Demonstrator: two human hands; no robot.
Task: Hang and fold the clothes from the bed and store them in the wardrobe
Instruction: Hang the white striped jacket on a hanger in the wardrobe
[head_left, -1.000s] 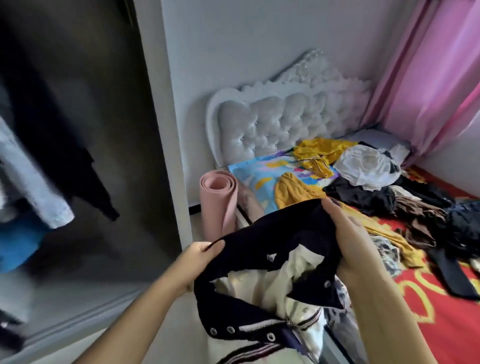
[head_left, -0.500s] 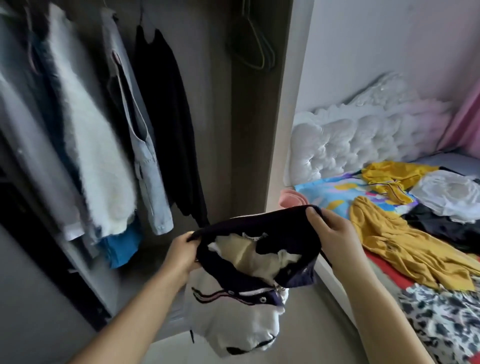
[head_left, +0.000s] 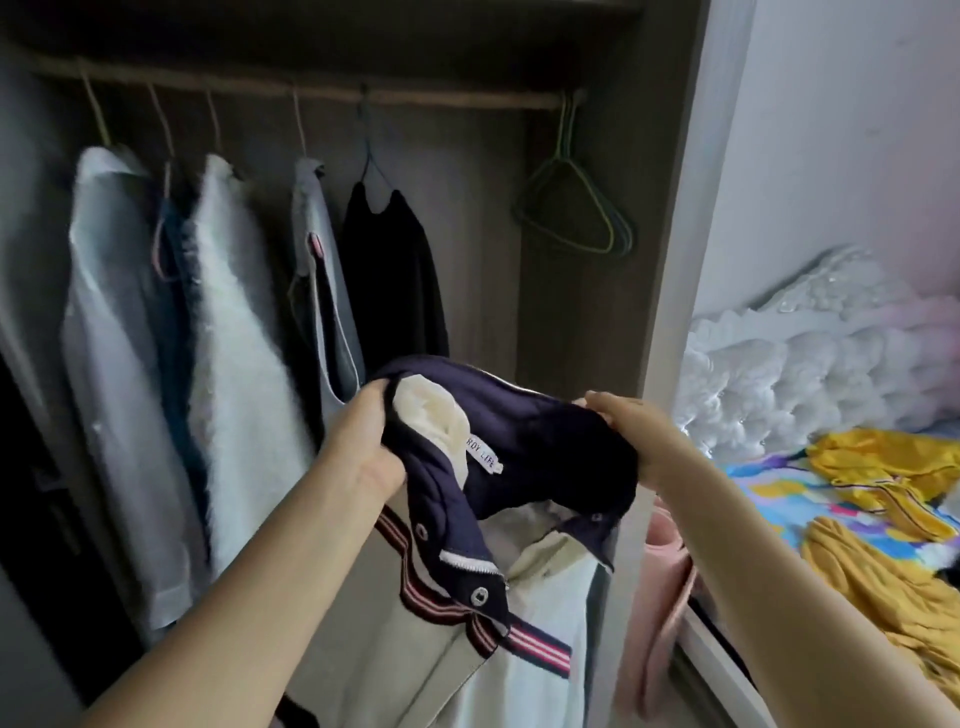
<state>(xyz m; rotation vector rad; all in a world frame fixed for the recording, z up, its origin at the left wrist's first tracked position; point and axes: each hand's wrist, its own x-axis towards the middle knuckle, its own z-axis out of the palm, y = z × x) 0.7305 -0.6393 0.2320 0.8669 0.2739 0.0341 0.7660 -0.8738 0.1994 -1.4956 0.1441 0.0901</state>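
Item: navy-collared cream jacket (head_left: 498, 499), held w/ collar up before open wardrobe (head_left: 582, 322), below rail. L hand (head_left: 363, 447) & R hand (head_left: 631, 436) each grip collar fabric. Long axis vertical, hem down. Advice: take spare hangers (head_left: 576, 208), feed shoulders in evenly, collar kept taut.

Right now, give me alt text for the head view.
Left hand and right hand grip a navy-and-cream jacket before an open wardrobe holding hung clothes and empty hangers.
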